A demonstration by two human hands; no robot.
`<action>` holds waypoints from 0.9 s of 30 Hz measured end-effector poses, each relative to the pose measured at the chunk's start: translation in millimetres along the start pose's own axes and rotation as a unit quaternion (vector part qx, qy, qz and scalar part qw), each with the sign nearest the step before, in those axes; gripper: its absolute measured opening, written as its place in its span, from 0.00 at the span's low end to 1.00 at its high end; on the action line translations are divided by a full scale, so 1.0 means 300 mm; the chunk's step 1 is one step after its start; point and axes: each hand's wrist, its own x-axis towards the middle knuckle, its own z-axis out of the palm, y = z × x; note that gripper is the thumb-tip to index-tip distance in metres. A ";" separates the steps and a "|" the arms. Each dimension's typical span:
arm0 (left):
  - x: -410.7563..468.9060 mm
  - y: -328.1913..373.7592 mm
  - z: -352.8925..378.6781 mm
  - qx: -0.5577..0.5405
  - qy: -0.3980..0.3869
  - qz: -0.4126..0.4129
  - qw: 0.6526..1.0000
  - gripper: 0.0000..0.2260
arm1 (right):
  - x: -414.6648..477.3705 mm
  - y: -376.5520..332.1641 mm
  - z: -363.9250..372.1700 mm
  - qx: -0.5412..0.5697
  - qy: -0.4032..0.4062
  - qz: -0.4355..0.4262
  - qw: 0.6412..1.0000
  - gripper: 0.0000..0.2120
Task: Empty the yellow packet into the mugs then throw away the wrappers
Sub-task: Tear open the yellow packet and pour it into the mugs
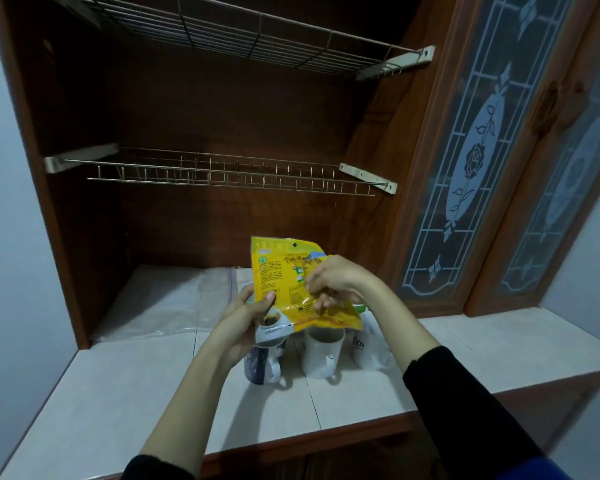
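Note:
I hold a yellow packet upright above the mugs, at the middle of the view. My left hand grips its lower left edge with the thumb on the front. My right hand pinches its right side, fingers curled over the front. Below the packet a dark blue and white mug stands on the left and a white mug in the middle, handles toward me. A third white mug or wrapped item with lettering stands to the right, partly hidden.
The mugs stand on a white tiled counter inside a wooden cabinet. Clear plastic sheeting lies at the back left. Two wire racks hang above. Frosted glass doors stand open at the right. The counter's front edge runs near me.

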 end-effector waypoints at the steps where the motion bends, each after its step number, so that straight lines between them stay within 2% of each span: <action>1: -0.003 0.002 -0.002 0.006 -0.005 0.001 1.000 0.16 | -0.001 -0.004 0.005 -0.031 -0.011 0.006 0.999 0.08; 3: -0.010 0.005 0.000 0.006 -0.011 -0.001 1.000 0.17 | -0.003 -0.015 0.015 -0.062 -0.018 0.006 0.998 0.07; 8: -0.016 0.017 -0.002 -0.005 -0.001 0.004 1.000 0.17 | 0.007 -0.033 0.036 -0.059 0.013 -0.059 0.996 0.13; 12: -0.018 0.026 -0.007 -0.015 0.004 -0.004 1.000 0.16 | 0.019 -0.049 0.057 -0.011 0.041 -0.097 0.994 0.08; 16: -0.017 0.015 -0.014 0.000 0.012 -0.002 1.000 0.09 | 0.008 -0.054 0.076 0.062 -0.046 -0.070 0.995 0.06; 18: -0.017 0.007 -0.026 0.000 0.029 -0.005 1.000 0.07 | 0.009 -0.052 0.084 0.115 -0.053 -0.074 0.989 0.04; 20: -0.025 0.009 -0.041 0.000 0.050 -0.016 0.999 0.07 | 0.011 -0.047 0.080 0.162 0.006 -0.094 0.982 0.05; 24: -0.050 0.027 -0.097 -0.006 0.108 -0.015 0.994 0.14 | 0.011 0.005 0.021 0.231 0.126 -0.132 0.956 0.04; 27: -0.079 0.036 -0.147 -0.039 0.134 -0.005 0.990 0.15 | 0.006 0.090 -0.023 0.219 0.169 -0.116 0.954 0.04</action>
